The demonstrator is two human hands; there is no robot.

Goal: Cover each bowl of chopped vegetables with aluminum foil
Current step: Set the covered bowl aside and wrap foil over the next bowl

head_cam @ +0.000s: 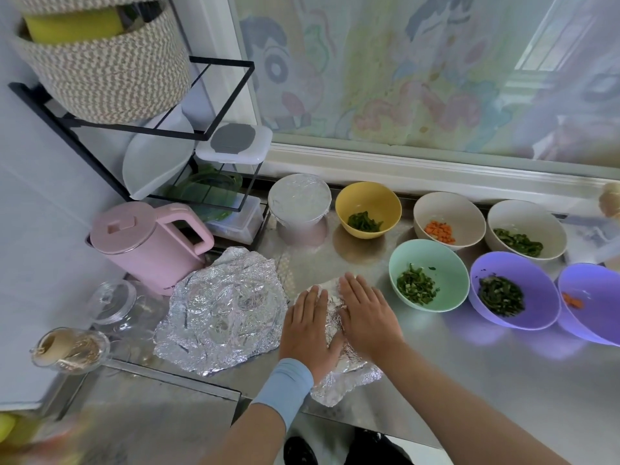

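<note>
1. Left grip (310,325), worn with a pale blue sleeve (285,387) at the wrist, is laid palm down on a foil sheet (339,380) near the front edge of the steel surface (469,380); its fingers are straight and nothing is grasped
2. Right grip (367,317) is pressed flat on the same sheet just beside the left, fingers straight, likewise released; what lies under the foil cannot be told
3. A crumpled foil piece (221,310) is spread to the left of both grips, in front of a pink kettle (147,243)
4. A foil-covered bowl (299,203) is set at the back, beside a black rack (231,95)
5. Back row, uncovered: a yellow bowl (369,191) with chopped greens, a beige bowl (449,203) with diced carrot, and a second beige bowl (523,213) with greens
6. Front row, uncovered: a mint bowl (426,253) and a purple bowl (503,265), both with greens, and an edge purple bowl (590,283), cut by the frame, with carrot
7. A glass jar (70,350) of thin sticks is seen at far left
</note>
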